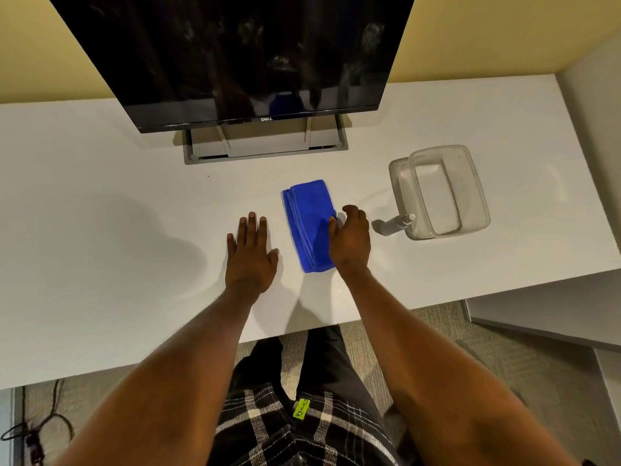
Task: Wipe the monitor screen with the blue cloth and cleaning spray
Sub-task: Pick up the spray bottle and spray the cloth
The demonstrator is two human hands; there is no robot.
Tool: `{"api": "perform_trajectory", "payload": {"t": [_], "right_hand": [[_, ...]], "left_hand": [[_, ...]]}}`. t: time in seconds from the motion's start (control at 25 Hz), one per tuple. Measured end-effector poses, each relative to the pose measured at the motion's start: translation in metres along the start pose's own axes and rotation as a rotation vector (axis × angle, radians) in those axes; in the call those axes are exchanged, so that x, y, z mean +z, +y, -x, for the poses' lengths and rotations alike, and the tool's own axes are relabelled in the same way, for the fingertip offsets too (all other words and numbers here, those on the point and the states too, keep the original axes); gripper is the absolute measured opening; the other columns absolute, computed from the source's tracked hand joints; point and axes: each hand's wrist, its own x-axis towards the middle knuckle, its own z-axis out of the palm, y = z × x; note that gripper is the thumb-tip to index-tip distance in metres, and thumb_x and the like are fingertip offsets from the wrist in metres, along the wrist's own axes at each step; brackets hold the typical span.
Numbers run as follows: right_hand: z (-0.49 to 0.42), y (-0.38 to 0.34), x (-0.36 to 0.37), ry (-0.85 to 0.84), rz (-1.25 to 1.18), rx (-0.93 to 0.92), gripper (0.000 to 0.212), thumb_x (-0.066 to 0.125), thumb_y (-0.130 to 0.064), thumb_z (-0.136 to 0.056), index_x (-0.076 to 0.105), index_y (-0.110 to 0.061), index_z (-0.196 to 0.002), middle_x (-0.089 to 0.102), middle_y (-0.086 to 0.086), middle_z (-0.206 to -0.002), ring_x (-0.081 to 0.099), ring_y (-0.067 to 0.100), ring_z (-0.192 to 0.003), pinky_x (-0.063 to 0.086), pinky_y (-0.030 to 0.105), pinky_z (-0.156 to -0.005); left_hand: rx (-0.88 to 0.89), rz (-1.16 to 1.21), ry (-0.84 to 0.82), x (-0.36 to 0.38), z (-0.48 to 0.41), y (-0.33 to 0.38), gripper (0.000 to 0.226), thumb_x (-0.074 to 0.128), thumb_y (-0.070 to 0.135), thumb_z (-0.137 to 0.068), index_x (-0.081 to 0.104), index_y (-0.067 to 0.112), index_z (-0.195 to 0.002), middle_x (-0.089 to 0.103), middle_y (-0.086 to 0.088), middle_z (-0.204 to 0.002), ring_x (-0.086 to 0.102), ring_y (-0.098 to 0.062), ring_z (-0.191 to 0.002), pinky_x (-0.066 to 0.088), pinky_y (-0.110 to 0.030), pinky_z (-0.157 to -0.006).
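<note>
The monitor screen [235, 55] is glossy black glass (smudged, mirror-like). The blue cloth [307, 220] looks soft and napped, the desk top [100, 196] matt white, the plastic container [443, 193] clear and smooth.

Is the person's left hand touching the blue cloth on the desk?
Apart. The head view shows the left hand flat on the desk, with a strip of bare white surface between its thumb and the blue cloth.

The white desk [100, 213] bears a monitor stand [265, 146], folded blue cloth [307, 216], clear tub [479, 183] and seemingly a spray bottle [395, 224].
</note>
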Motion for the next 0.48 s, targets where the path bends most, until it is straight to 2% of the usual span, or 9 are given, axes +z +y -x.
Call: {"api": "perform_trajectory", "payload": {"t": [0.08,0.2,0.36,0.48], "right_hand": [[-0.022,-0.011,0.003,-0.090,-0.008,0.078,0.039,0.053,-0.031,-0.107,0.051,-0.009,-0.139,0.058,0.012,-0.133,0.060,0.030,-0.120,0.054,0.043,-0.094],[-0.044,-0.013,0.013,-0.190,-0.012,0.164,0.035,0.055,-0.033,-0.106,0.053,-0.008,-0.131,0.062,0.014,-0.124,0.064,0.032,-0.113,0.058,0.045,-0.091],[-0.049,-0.013,0.025,-0.261,-0.063,0.219,0.034,0.062,-0.029,-0.103,0.054,-0.006,-0.127,0.063,0.009,-0.117,0.061,0.023,-0.098,0.050,0.034,-0.080],[-0.048,-0.014,0.028,-0.300,-0.113,0.219,0.026,0.069,-0.028,-0.098,0.060,-0.007,-0.110,0.064,0.005,-0.101,0.060,0.023,-0.089,0.049,0.034,-0.076]], "left_hand": [[-0.016,0.000,-0.007,0.000,0.000,0.002,0.073,0.026,0.047,-0.111,-0.013,0.018,-0.166,-0.020,-0.007,-0.175,-0.016,-0.027,-0.162,0.000,-0.050,-0.133],[-0.021,0.001,0.003,0.001,0.001,0.003,0.072,0.023,0.048,-0.111,-0.014,0.018,-0.166,-0.021,-0.007,-0.174,-0.016,-0.027,-0.162,0.001,-0.050,-0.133],[-0.017,-0.002,0.010,0.002,0.002,0.001,0.072,0.022,0.048,-0.111,-0.014,0.019,-0.166,-0.021,-0.006,-0.174,-0.016,-0.026,-0.162,0.001,-0.050,-0.133],[-0.017,0.015,0.005,0.001,0.001,0.001,0.070,0.022,0.046,-0.111,-0.014,0.019,-0.166,-0.021,-0.005,-0.175,-0.016,-0.025,-0.162,0.001,-0.049,-0.133]]}}
